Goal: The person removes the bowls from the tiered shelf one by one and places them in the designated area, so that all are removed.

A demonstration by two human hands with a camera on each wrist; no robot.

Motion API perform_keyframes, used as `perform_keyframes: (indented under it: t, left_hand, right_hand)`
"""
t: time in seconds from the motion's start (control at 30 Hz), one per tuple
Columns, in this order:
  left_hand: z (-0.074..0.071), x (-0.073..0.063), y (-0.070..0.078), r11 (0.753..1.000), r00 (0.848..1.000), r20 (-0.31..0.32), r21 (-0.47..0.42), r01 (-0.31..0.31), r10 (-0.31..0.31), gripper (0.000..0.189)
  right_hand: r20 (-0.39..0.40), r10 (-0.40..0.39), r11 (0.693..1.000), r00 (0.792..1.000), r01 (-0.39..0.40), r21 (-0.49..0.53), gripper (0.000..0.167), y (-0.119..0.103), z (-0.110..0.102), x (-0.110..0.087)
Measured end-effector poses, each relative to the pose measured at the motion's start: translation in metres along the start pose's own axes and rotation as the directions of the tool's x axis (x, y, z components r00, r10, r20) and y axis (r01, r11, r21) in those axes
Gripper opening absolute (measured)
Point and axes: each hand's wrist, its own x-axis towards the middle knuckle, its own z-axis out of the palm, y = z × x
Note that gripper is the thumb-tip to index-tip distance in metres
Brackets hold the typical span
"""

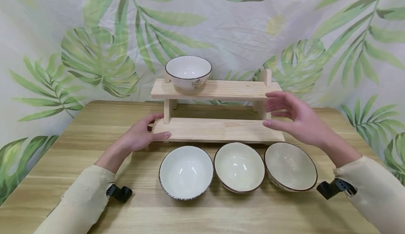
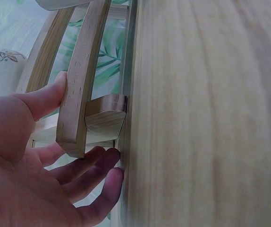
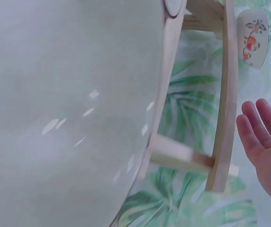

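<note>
A two-tier wooden shelf (image 1: 202, 129) stands on the table. My left hand (image 1: 140, 133) grips the left end of its lower board, thumb on top and fingers around the end and underneath. In the left wrist view, that hand (image 2: 41, 156) shows the thumb against the board (image 2: 83, 80). My right hand (image 1: 297, 119) is held by the shelf's right end, fingers apart and loosely bent, holding nothing. A white bowl with a dark rim and a flower motif (image 1: 188, 70) sits on the left of the upper board. The lower board bears no bowl.
Three bowls stand in a row before the shelf: a white one with a speckled rim (image 1: 186, 172), a cream one (image 1: 239, 167) and a greyish one (image 1: 291, 166) at right. A leaf-printed cloth (image 1: 237, 26) hangs behind the wooden table (image 1: 202, 216).
</note>
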Motion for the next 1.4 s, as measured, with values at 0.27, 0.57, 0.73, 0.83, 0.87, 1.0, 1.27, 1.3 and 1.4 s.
perform_keyframes:
  t: [0.27,0.57,0.73,0.83,0.87,1.0,1.27,1.3,1.4]
  left_hand:
    - [0.0,0.001,0.001,1.0,1.0,0.001,0.004,-0.002,0.002,0.091]
    - [-0.002,-0.001,0.001,1.0,1.0,0.002,0.001,0.003,-0.003,0.093]
    - [-0.002,-0.001,0.0,1.0,1.0,0.004,0.001,0.008,-0.008,0.093]
    - [-0.002,-0.001,-0.001,1.0,1.0,0.002,0.004,0.006,-0.006,0.093]
    - [-0.002,-0.001,-0.001,1.0,1.0,0.002,0.002,0.006,-0.006,0.092]
    - [-0.002,-0.001,-0.001,1.0,1.0,0.001,0.001,0.002,-0.002,0.092]
    - [-0.002,0.001,-0.001,1.0,1.0,0.006,-0.005,-0.005,0.005,0.094]
    - [-0.002,0.001,-0.001,1.0,1.0,0.007,-0.006,-0.006,0.006,0.093]
    - [-0.002,0.002,-0.001,1.0,1.0,0.007,-0.01,-0.011,0.011,0.093]
  right_hand:
    - [-0.007,0.033,0.997,0.999,-0.033,0.068,0.07,-0.019,0.017,0.038]
    - [-0.04,0.01,0.979,0.999,-0.001,0.205,0.075,-0.026,0.041,0.074]
    - [-0.028,0.011,0.972,1.0,-0.004,0.234,0.085,-0.031,0.055,0.091]
    - [-0.013,0.03,0.972,0.999,-0.026,0.234,0.093,-0.035,0.064,0.099]
    - [-0.008,0.038,0.971,0.999,-0.035,0.235,0.095,-0.037,0.067,0.102]
    - [0.006,0.068,0.97,0.998,-0.067,0.235,0.104,-0.04,0.076,0.111]
    - [0.021,0.141,0.955,0.99,-0.141,0.259,0.115,-0.05,0.089,0.128]
    - [0.02,0.151,0.953,0.988,-0.151,0.264,0.116,-0.052,0.09,0.13]
    - [0.022,0.17,0.948,0.985,-0.17,0.271,0.119,-0.055,0.095,0.135]
